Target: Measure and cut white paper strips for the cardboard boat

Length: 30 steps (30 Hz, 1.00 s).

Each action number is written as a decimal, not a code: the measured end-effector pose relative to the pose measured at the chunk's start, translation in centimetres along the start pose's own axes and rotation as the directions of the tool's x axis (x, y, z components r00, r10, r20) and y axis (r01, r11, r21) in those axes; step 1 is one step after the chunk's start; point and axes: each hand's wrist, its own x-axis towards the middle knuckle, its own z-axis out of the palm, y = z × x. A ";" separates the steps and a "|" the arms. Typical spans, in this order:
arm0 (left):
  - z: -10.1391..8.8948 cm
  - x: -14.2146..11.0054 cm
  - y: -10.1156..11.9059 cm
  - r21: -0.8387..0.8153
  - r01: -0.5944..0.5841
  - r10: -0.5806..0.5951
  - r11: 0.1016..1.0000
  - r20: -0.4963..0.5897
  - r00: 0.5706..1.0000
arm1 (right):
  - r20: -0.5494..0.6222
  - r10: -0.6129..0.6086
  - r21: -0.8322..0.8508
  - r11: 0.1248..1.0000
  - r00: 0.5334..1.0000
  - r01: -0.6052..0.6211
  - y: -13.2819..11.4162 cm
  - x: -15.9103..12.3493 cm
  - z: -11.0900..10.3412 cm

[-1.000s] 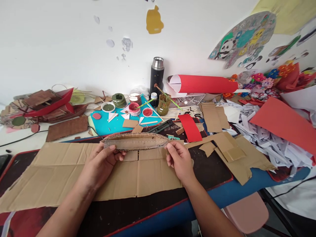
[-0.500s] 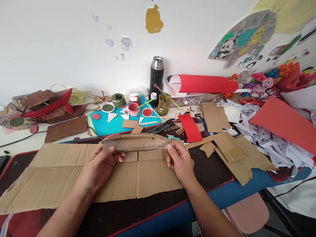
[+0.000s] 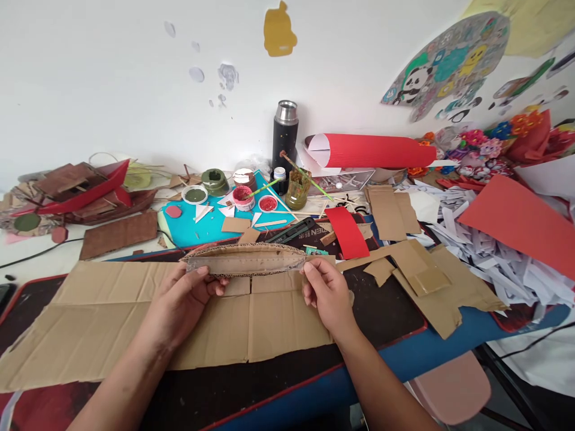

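Dark matting covers the worktop beneath both hands, with a creased cardboard sheet spread over it. Between the hands, raised above that sheet, is a narrow, open cardboard shell, its walls bowed apart and meeting towards the ends. The left hand pinches one end, thumb on the near wall; the right hand pinches the other between thumb and fingertips. The step looks like holding the shell out to check or steady its shape; turning or lowering it would call for both pinches moving together, lightly, so the thin walls don't buckle. Just beyond the hands lie a dark green tool and a red strip; farther off stands a black flask, with boat models out beyond the left hand.
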 end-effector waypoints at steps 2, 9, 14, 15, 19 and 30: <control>0.1 0.0 0.0 -0.001 -0.004 0.004 1.000 0.000 1.000 | 0.001 -0.003 -0.007 1.000 1.000 0.003 0.0 0.0 0.0; 0.1 -0.1 0.1 -0.007 0.005 -0.005 1.000 -0.018 1.000 | 0.012 0.004 -0.010 1.000 1.000 -0.004 0.0 0.1 0.0; 0.0 -0.1 0.0 0.000 0.014 -0.014 1.000 -0.017 1.000 | 0.012 0.010 -0.015 1.000 1.000 -0.010 0.0 0.1 0.0; 0.0 -0.1 0.0 0.001 0.016 -0.016 1.000 -0.018 1.000 | 0.012 0.012 -0.016 1.000 1.000 -0.012 0.0 0.1 0.0; 0.0 -0.2 0.0 -0.003 0.017 -0.017 1.000 -0.030 0.999 | 0.009 0.016 -0.013 1.000 1.000 -0.016 0.0 0.1 0.1; 0.0 -0.1 0.0 -0.003 0.033 -0.033 0.999 -0.040 0.999 | 0.001 0.032 -0.017 0.999 0.999 -0.032 0.1 0.1 0.0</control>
